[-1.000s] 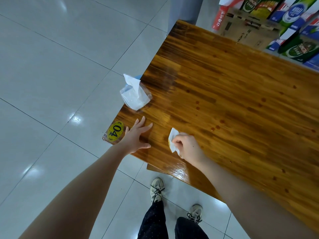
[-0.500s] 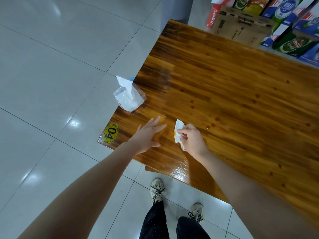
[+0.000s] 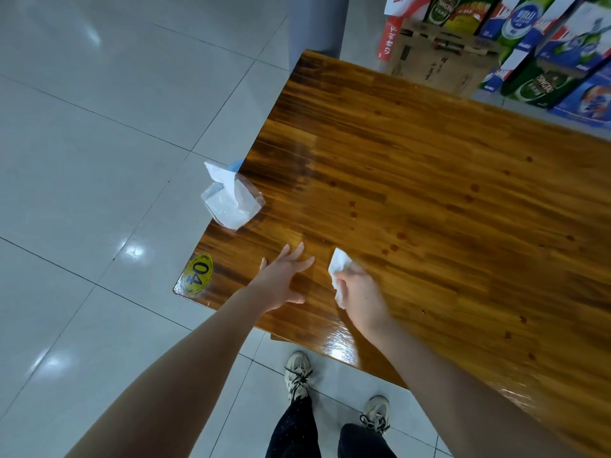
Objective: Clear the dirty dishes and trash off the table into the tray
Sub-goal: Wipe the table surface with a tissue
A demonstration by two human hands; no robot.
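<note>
**user1:** what's the right hand [image 3: 358,292] doing?

**user2:** it's gripping a crumpled white tissue [image 3: 339,264] against the table [image 3: 429,160], near the front-left corner. The tissue is running lengthwise from near edge to far, tip pointing away from the person.

**user1:** and the left hand [image 3: 284,279]?

**user2:** it's lying flat, fingers spread wide, just beside the tissue.

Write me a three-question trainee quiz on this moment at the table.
1. True or false: the left hand is open, with its fingers straight.
2. What does the right hand grip? A) a white tissue B) a spoon C) a cup
3. Fill in: the yellow sticker at the corner of the table reads ___.

Key: 1 true; 2 A; 3 04.
</note>
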